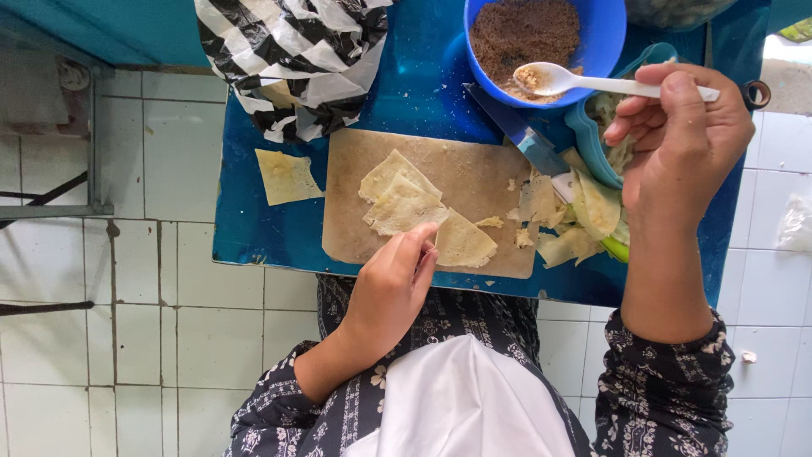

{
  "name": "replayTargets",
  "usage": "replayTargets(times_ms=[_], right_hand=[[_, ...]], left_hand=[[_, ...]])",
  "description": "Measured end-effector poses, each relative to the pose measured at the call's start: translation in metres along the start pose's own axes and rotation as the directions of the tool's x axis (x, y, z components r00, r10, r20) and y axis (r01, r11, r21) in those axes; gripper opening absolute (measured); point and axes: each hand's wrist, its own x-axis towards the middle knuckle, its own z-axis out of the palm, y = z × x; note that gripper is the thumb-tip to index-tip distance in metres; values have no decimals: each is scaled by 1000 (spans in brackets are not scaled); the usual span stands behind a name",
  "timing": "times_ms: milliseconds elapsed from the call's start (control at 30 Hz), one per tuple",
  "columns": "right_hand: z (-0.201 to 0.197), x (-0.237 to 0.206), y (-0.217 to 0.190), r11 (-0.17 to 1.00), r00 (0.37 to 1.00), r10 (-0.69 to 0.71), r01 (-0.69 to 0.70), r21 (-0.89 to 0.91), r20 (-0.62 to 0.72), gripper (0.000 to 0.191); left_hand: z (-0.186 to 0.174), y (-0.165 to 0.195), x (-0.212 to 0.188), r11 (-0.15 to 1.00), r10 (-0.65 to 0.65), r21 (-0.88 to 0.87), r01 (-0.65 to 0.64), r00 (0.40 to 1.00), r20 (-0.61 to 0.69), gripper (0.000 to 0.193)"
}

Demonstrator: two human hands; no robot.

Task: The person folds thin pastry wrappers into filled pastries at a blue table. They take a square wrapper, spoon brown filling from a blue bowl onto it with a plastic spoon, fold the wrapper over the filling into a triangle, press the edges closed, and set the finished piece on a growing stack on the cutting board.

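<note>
Head view: right hand [685,140] grips the spoon [584,82] over the far bowl [605,42]; left hand [393,288], fingers loosely curled, presses the near wrapper [414,211], left of it.

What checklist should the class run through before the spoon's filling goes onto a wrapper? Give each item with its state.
1. Spoon loaded: ok, a little brown filling sits in it, over the blue bowl.
2. Right hand grips the spoon's handle firmly: ok.
3. Left hand steadies the wrappers: ok, fingertips rest on the stack.
4. Top wrapper lies flat on the board: ok.
5. Knife clear of the hands: ok, it lies between bowl and board.
6. Top wrapper separated from the ones beneath: cannot tell.
</note>
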Motion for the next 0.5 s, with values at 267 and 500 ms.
replayTargets(times_ms=[267, 500], right_hand=[[-4, -2, -3, 996, 998, 37, -33, 78, -56, 16], [-8, -81, -19, 972, 990, 142, -138, 191, -8, 17]], left_hand=[[4, -2, -2, 999, -17, -46, 17, 1000, -4, 38], [7, -5, -4, 992, -40, -124, 33, 997, -59, 37]])
